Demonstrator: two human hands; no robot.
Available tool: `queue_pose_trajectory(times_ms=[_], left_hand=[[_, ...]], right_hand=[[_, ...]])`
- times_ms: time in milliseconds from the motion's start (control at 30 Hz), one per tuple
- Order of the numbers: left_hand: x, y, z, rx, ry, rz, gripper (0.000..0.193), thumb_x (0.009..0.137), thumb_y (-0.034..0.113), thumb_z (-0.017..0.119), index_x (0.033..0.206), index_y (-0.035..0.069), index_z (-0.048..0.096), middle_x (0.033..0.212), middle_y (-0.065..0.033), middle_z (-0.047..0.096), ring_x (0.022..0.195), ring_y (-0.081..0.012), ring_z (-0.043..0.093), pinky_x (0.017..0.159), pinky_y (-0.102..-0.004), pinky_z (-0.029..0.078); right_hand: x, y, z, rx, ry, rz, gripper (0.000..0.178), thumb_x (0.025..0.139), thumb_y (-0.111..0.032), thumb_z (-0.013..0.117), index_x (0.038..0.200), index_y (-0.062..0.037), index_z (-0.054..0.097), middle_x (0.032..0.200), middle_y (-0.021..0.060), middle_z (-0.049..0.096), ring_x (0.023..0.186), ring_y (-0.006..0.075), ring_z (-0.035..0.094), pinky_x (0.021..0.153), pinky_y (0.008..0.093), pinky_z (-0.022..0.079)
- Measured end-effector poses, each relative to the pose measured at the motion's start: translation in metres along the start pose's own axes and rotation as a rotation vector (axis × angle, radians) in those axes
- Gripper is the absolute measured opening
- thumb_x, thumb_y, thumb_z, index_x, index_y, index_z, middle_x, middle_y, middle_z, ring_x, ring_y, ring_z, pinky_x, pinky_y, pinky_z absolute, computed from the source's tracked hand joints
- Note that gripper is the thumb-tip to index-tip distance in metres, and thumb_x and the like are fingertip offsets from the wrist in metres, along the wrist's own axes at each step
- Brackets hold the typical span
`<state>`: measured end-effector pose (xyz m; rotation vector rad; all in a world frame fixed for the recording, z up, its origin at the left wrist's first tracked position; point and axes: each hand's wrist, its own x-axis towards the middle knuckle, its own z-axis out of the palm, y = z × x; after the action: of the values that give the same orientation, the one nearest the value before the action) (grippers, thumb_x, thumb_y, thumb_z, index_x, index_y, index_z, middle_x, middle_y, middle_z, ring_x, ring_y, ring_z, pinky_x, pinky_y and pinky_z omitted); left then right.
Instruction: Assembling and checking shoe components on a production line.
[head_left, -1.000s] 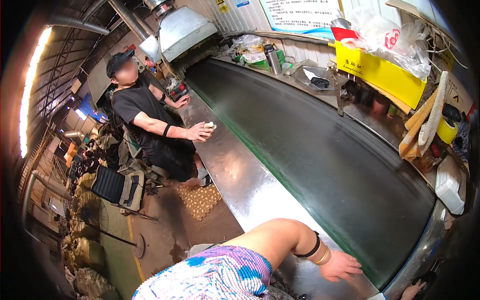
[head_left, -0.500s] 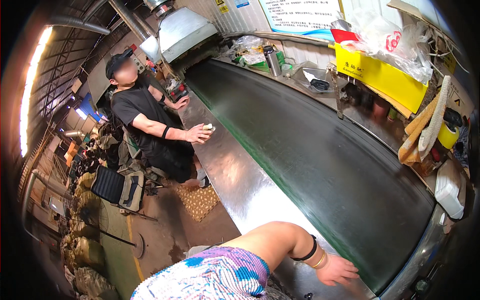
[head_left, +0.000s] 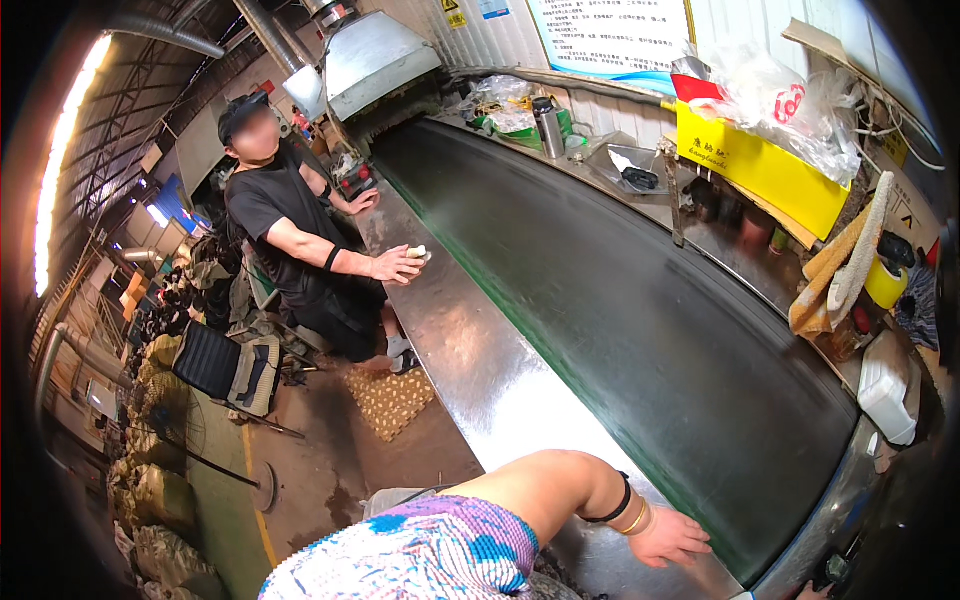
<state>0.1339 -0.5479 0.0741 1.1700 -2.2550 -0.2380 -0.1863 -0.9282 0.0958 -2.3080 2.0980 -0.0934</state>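
Sacks (head_left: 165,500) sit at far left, bulging, but I can't see what is in them. Next, a co-worker's hand (head_left: 400,265) still pinches a small pale thing (head_left: 418,253) over the shiny metal ledge (head_left: 475,345). A shut flask (head_left: 549,130) stands behind the dark belt (head_left: 600,300). Near it, a tray (head_left: 650,160) holds white paper and something black. The person's left hand (head_left: 668,537) has barely moved; it lies flat on the near ledge beside the belt, fingers a bit apart, gripping nothing I can see. So work here seems paused. Farther right, clear bags (head_left: 760,95) spill from a yellow box (head_left: 765,172). The right hand (head_left: 815,592) is cut off low down; I can't tell its shape. A white tub (head_left: 887,385) hides its insides.
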Motion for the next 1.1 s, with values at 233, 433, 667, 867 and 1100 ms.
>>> queue_pose_trajectory(times_ms=[233,433,667,867,1100], left_hand=[[0.004,0.001,0.0,-0.112,0.015,0.042,0.057,0.081,0.033,0.064,0.127,0.0,0.058,0.143,-0.0267,0.043,0.132,-0.0442,0.042,0.11,-0.0515,0.036],[0.016,-0.004,-0.034,-0.153,-0.194,-0.1,0.063,0.079,0.026,0.068,0.135,0.003,0.051,0.144,-0.0226,0.043,0.138,-0.0396,0.037,0.113,-0.048,0.034],[0.018,0.004,-0.027,0.073,-0.215,-0.084,0.053,0.09,0.03,0.058,0.136,0.005,0.051,0.149,-0.023,0.039,0.136,-0.0403,0.04,0.113,-0.0464,0.034],[0.024,0.014,-0.03,0.051,-0.107,-0.061,0.061,0.091,0.031,0.059,0.144,0.004,0.043,0.149,-0.0225,0.04,0.138,-0.0385,0.039,0.115,-0.0462,0.032],[0.002,0.033,-0.05,0.08,0.102,-0.38,0.075,0.088,0.034,0.066,0.148,0.001,0.033,0.153,-0.0248,0.032,0.143,-0.0395,0.031,0.119,-0.0477,0.024]], right_hand=[[-0.144,0.01,-0.029,0.627,0.112,-0.314,0.054,0.091,-0.035,0.07,0.128,0.002,0.059,0.125,0.0249,0.061,0.113,0.0388,0.058,0.101,0.0449,0.044],[-0.252,0.02,0.008,0.544,-0.06,-0.187,0.053,0.093,-0.017,0.058,0.139,0.0039,0.041,0.143,0.0237,0.044,0.138,0.0378,0.037,0.115,0.0451,0.027],[-0.27,-0.012,0.009,0.077,0.059,-0.282,0.063,0.098,-0.041,0.046,0.147,-0.0031,0.037,0.151,0.0284,0.033,0.142,0.0472,0.025,0.118,0.0553,0.016],[-0.276,-0.007,0.0,0.096,0.086,-0.255,0.059,0.099,-0.044,0.043,0.145,-0.0066,0.041,0.151,0.0258,0.035,0.142,0.0449,0.027,0.118,0.0538,0.017],[-0.28,-0.019,-0.003,0.174,0.118,-0.281,0.054,0.098,-0.037,0.051,0.143,-0.0089,0.046,0.149,0.0242,0.039,0.14,0.0423,0.031,0.117,0.0515,0.021]])
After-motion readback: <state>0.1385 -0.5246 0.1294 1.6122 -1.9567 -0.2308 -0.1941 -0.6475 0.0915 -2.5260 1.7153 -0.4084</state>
